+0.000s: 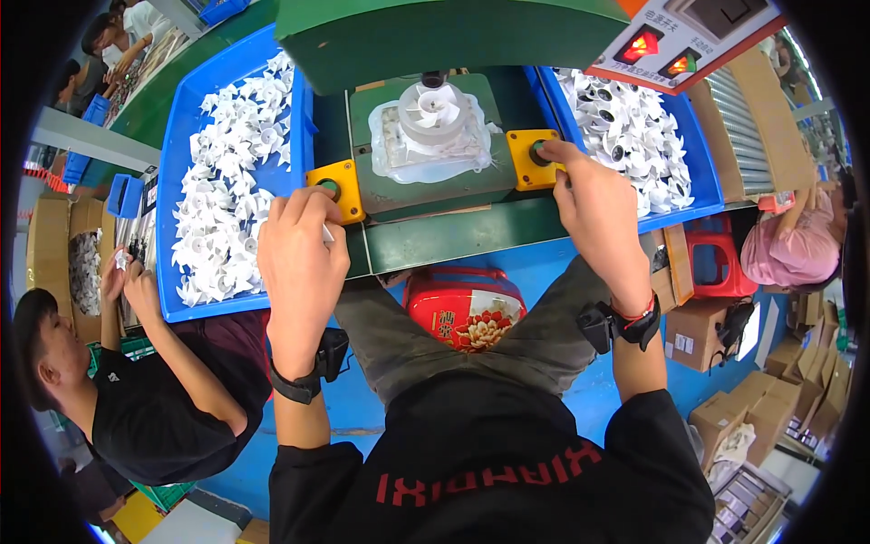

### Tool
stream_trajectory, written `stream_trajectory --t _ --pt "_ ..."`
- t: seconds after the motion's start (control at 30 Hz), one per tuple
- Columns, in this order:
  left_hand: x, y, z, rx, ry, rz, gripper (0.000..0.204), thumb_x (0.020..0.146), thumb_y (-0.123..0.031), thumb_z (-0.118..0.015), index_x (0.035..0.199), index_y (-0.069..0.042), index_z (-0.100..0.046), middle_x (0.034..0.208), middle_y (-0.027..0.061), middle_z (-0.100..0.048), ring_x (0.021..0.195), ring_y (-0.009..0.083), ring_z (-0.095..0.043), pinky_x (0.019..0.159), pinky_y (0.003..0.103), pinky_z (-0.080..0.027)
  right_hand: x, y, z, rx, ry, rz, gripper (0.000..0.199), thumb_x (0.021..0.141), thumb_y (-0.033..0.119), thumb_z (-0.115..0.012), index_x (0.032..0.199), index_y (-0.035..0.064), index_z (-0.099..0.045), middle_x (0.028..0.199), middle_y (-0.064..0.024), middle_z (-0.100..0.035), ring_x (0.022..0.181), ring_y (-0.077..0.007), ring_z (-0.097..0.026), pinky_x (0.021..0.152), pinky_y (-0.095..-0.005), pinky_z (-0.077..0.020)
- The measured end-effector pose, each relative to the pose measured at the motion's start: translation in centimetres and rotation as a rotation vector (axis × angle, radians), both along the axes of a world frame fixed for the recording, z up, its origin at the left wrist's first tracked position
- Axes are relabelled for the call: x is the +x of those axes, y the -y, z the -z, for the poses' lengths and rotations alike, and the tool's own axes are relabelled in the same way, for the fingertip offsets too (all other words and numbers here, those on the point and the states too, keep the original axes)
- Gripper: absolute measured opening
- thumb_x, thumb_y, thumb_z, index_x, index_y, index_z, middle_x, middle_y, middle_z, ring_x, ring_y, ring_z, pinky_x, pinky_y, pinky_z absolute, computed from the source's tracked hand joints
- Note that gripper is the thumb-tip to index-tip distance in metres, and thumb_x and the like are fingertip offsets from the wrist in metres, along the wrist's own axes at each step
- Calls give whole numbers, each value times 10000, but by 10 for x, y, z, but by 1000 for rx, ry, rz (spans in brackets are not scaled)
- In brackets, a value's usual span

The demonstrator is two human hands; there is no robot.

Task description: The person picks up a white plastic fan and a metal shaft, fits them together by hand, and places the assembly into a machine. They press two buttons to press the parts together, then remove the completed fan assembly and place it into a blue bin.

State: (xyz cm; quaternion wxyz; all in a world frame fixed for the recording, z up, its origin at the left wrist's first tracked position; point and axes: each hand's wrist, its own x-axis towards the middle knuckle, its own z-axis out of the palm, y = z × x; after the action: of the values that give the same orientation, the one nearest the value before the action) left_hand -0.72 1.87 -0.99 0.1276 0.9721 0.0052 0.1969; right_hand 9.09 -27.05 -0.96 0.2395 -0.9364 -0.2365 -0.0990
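A white bladed plastic impeller [433, 109] sits in a round white holder [435, 134] on the green press [426, 195], right under its dark head. My left hand [304, 258] is closed beside the left yellow button box [340, 201], its fingertips by the green button. Between its thumb and fingers shows a sliver of a small white part, mostly hidden. On the right yellow button box [528, 172], a finger of my right hand [600, 213] touches the dark button. The thumb stands apart from that finger, and I see nothing held there.
Blue trays of white impellers flank the press: the left tray [166, 227] and the right tray [702, 172]. A control panel [693, 36] with lit red switches overhangs the right side. Below are a red stool [467, 281] and my legs. A co-worker [172, 399] sits close at left.
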Motion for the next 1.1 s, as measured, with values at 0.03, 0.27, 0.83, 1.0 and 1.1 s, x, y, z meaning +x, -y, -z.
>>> stream_trajectory --t 0.03,0.27,0.83,1.0,1.1 --pt "3 -1 -1 11 -33 -15 117 744 44 -593 846 -14 -604 955 110 -650 830 312 -574 740 414 -472 -1 0 -1 -66 -9 6 212 914 49 -559 1110 1 -625 964 -123 -720 784 -243 -693 690 -293 -509" --pt "36 31 -30 -377 32 -31 155 809 -41 -646 955 11 -639 948 157 -666 861 353 -626 763 419 -492 8 23 14 496 -128 56 157 922 62 -572 1046 -7 -638 856 -85 -681 748 -165 -640 674 -270 -470" --pt "70 144 -29 -540 72 285 402 752 -227 -794 1032 14 -634 878 178 -669 806 343 -671 708 379 -519 -9 46 34 1406 3 391 226 947 33 -523 1173 26 -529 844 11 -501 668 -73 -439 585 -222 -357" --pt "144 200 -8 -503 139 455 378 814 -195 -740 1099 14 -607 997 170 -662 929 330 -654 778 353 -508 5 30 29 1805 35 266 300 986 77 -472 1281 38 -431 964 -25 -486 726 -69 -425 577 -229 -359" --pt "144 206 4 -676 173 482 326 877 -182 -686 1128 7 -597 1021 140 -661 957 277 -650 807 336 -500 -4 51 27 1643 -30 316 310 974 80 -501 1276 26 -458 972 -35 -523 751 -75 -465 601 -227 -375"
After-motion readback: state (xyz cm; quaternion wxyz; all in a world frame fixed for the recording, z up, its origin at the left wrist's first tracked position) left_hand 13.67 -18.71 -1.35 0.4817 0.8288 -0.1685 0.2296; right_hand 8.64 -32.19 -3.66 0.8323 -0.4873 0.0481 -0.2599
